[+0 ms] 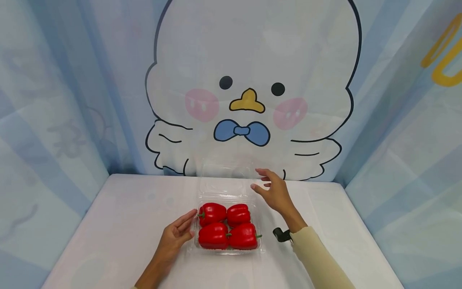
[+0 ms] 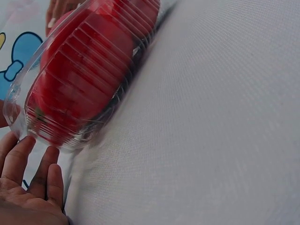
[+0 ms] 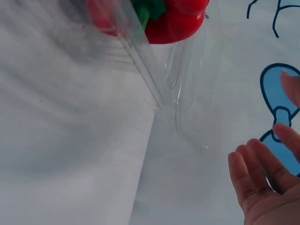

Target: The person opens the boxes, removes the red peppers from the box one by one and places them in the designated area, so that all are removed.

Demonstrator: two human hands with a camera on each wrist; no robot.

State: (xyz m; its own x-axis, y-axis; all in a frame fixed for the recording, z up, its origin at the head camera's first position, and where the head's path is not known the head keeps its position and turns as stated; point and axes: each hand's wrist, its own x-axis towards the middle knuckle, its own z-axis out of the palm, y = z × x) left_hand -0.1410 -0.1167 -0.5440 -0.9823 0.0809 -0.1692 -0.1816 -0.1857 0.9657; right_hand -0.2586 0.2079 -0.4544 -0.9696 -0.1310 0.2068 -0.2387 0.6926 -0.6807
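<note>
The clear plastic box (image 1: 231,252) stood on the white-covered table (image 1: 133,224) in front of me, its lid (image 1: 227,186) raised at the far side. Inside it, four red bell peppers (image 1: 213,236) lay in two rows of two; a green stem pointed left from the far-left pepper, and another pointed right from the near-right one. My left grip (image 1: 172,237) was at the box's left side, its fingers (image 2: 18,159) extended with the tips against the plastic and the thumb apart, clasping nothing. My right grip (image 1: 276,194) hung just beside the lid's right edge, thumb and fingers spread with a gap between them, holding nothing; the right wrist view showed its fingertips apart from the plastic. A beige sleeve (image 1: 321,257) covered my right forearm, and a dark device (image 1: 282,235) sat by that wrist. Beyond the table hung a pale blue and white curtain (image 1: 119,88), printed with a large white bird figure (image 1: 252,48) wearing a blue bow tie (image 1: 225,130).
</note>
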